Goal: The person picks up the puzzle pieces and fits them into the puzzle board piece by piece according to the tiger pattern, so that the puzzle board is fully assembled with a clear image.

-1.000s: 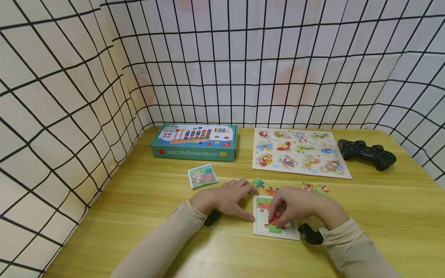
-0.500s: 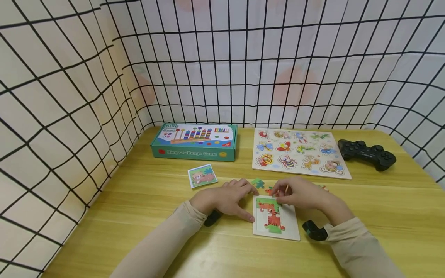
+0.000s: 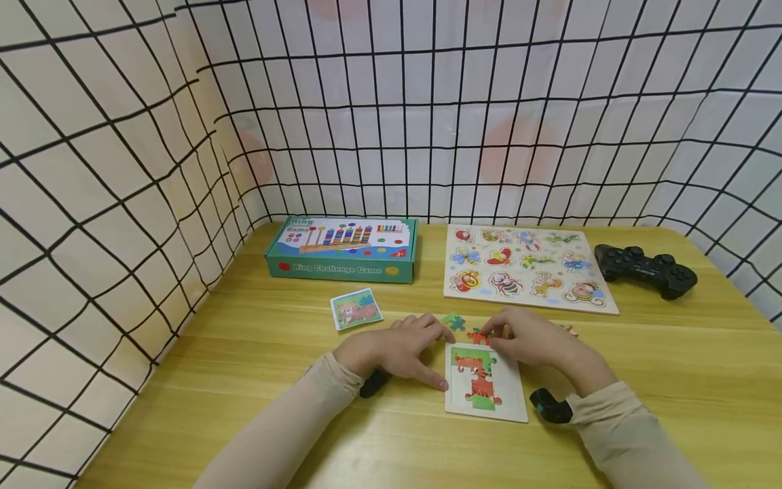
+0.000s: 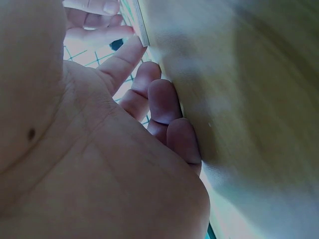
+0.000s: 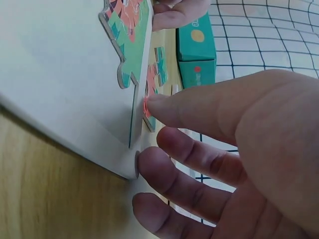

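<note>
A white puzzle tray [image 3: 510, 397] lies on the table, with joined pieces of a red tiger picture [image 3: 481, 387] on its left and middle. My left hand [image 3: 411, 348] rests at the tray's left edge, fingers spread loosely and thumb touching the frame. At the tray's top edge is my right hand [image 3: 528, 337], fingers bent and apart, reaching a loose red puzzle piece [image 3: 477, 336]. In the right wrist view, the thumb [image 5: 172, 107] overlaps that piece [image 5: 150, 89]; a firm pinch does not show. A green puzzle piece [image 3: 454, 321] lies just left of it.
A small tiger picture card [image 3: 356, 310] lies left of the hands. Behind stand a green game box [image 3: 341, 251] and a wooden insect puzzle board [image 3: 528, 272]. A black game controller [image 3: 644, 272] lies at the right. Another piece [image 3: 570, 331] shows past the right hand.
My right hand has let go of the tiger piece placed in the tray and moved up to the loose pieces beyond its top edge. My left hand stays put.
</note>
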`<state>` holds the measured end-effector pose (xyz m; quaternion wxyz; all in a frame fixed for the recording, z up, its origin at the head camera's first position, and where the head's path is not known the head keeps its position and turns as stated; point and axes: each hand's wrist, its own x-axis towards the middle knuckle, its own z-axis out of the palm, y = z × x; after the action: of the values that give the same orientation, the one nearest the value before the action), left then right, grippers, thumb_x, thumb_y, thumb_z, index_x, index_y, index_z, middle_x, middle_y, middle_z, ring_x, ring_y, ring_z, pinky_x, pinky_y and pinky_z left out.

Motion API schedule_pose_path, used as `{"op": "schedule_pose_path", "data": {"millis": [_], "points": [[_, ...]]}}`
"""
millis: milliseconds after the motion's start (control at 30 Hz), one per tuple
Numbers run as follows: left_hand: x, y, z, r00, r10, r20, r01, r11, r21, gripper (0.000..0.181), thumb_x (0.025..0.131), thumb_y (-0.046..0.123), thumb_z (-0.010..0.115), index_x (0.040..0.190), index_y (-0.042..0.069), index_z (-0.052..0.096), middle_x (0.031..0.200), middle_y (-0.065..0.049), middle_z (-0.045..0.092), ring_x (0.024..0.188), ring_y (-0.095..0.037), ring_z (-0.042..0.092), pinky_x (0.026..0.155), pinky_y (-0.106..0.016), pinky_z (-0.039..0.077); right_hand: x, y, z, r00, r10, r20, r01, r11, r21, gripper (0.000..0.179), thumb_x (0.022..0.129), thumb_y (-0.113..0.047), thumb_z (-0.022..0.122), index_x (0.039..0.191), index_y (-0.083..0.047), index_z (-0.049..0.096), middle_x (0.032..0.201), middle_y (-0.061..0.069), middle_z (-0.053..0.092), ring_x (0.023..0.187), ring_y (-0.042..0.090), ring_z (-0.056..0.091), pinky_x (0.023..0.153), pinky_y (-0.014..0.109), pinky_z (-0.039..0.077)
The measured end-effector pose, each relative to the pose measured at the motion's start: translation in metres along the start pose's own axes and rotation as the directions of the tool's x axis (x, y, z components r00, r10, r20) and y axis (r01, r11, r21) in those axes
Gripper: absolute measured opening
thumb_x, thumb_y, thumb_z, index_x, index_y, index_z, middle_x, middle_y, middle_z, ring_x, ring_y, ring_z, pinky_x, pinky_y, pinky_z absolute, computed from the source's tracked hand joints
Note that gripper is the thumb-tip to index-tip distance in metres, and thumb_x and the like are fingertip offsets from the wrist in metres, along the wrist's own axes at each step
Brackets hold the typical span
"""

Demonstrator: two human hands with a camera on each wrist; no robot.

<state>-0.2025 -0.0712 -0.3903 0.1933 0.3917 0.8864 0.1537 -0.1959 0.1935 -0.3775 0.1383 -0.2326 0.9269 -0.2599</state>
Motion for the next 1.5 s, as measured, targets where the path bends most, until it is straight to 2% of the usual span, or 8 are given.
{"op": "schedule_pose_path", "data": {"millis": [300, 633, 833, 1000, 1133, 1333, 1500], "points": [[0.0, 0.001, -0.001, 1.0, -0.002, -0.004, 0.002, 1.0, -0.003, 0.073, 0.085, 0.063, 0.071, 0.142, 0.026, 0.045, 0.135, 0.007, 0.04, 0.119, -0.016, 0.04, 0.103, -0.036, 0.033, 0.002, 0.001, 0.0, 1.0, 0.003, -0.01, -0.002, 1.0, 0.004, 0.029, 0.095, -0.008, 0.068, 0.121, 0.003, 0.067, 0.09, 0.002, 0.06, 0.067, 0.013, 0.052, 0.058, 0.03, 0.045], [-0.002, 0.003, -0.002, 1.0, -0.006, 0.002, 0.006, 1.0, -0.011, 0.073, 0.086, 0.062, 0.071, 0.143, 0.026, 0.045, 0.137, 0.006, 0.039, 0.122, -0.017, 0.039, 0.105, -0.037, 0.032, 0.0, 0.0, 0.0, 0.999, 0.046, -0.012, -0.046, 0.997, 0.067, 0.018, 0.093, -0.005, 0.069, 0.109, -0.008, 0.063, 0.095, 0.005, 0.06, 0.077, 0.018, 0.056, 0.067, 0.035, 0.048], [-0.002, 0.002, -0.002, 1.0, -0.007, 0.001, 0.007, 1.0, -0.014, 0.072, 0.085, 0.063, 0.071, 0.143, 0.026, 0.046, 0.137, 0.006, 0.04, 0.122, -0.018, 0.04, 0.105, -0.038, 0.032, -0.002, 0.0, -0.003, 0.999, 0.034, -0.021, -0.032, 0.995, 0.098, 0.014, 0.093, -0.006, 0.069, 0.105, -0.01, 0.063, 0.093, 0.003, 0.063, 0.082, 0.018, 0.059, 0.072, 0.036, 0.049], [-0.002, 0.003, -0.002, 1.0, -0.01, 0.002, 0.01, 1.0, -0.011, 0.072, 0.085, 0.062, 0.071, 0.143, 0.026, 0.046, 0.138, 0.006, 0.039, 0.122, -0.018, 0.04, 0.105, -0.038, 0.032, -0.005, 0.0, -0.01, 1.0, 0.004, 0.009, -0.005, 0.986, 0.165, 0.015, 0.093, -0.008, 0.069, 0.107, -0.009, 0.063, 0.091, 0.004, 0.064, 0.078, 0.02, 0.058, 0.066, 0.036, 0.048], [-0.001, 0.003, -0.002, 1.0, -0.013, 0.002, 0.013, 1.0, -0.003, 0.073, 0.085, 0.063, 0.071, 0.143, 0.027, 0.046, 0.138, 0.006, 0.039, 0.122, -0.018, 0.04, 0.105, -0.038, 0.032, -0.008, 0.003, -0.016, 0.998, -0.027, 0.063, 0.013, 0.978, 0.209, 0.016, 0.093, -0.01, 0.071, 0.107, -0.009, 0.065, 0.085, 0.003, 0.066, 0.073, 0.019, 0.057, 0.062, 0.033, 0.046], [-0.001, 0.003, -0.002, 1.0, -0.01, 0.001, 0.01, 1.0, 0.004, 0.073, 0.085, 0.063, 0.071, 0.143, 0.027, 0.046, 0.139, 0.005, 0.039, 0.123, -0.018, 0.04, 0.105, -0.038, 0.032, -0.013, 0.006, -0.022, 0.981, -0.097, 0.166, 0.051, 0.964, 0.262, 0.015, 0.09, -0.011, 0.073, 0.104, -0.008, 0.068, 0.084, 0.002, 0.07, 0.073, 0.019, 0.059, 0.065, 0.03, 0.047], [-0.001, 0.003, -0.001, 1.0, -0.011, -0.001, 0.011, 1.0, -0.001, 0.073, 0.085, 0.063, 0.071, 0.143, 0.027, 0.046, 0.138, 0.006, 0.039, 0.123, -0.018, 0.04, 0.105, -0.038, 0.032, -0.016, 0.006, -0.023, 0.97, -0.107, 0.22, 0.051, 0.967, 0.249, 0.014, 0.087, -0.011, 0.075, 0.1, -0.012, 0.07, 0.081, 0.001, 0.07, 0.069, 0.016, 0.058, 0.062, 0.029, 0.046]]}}
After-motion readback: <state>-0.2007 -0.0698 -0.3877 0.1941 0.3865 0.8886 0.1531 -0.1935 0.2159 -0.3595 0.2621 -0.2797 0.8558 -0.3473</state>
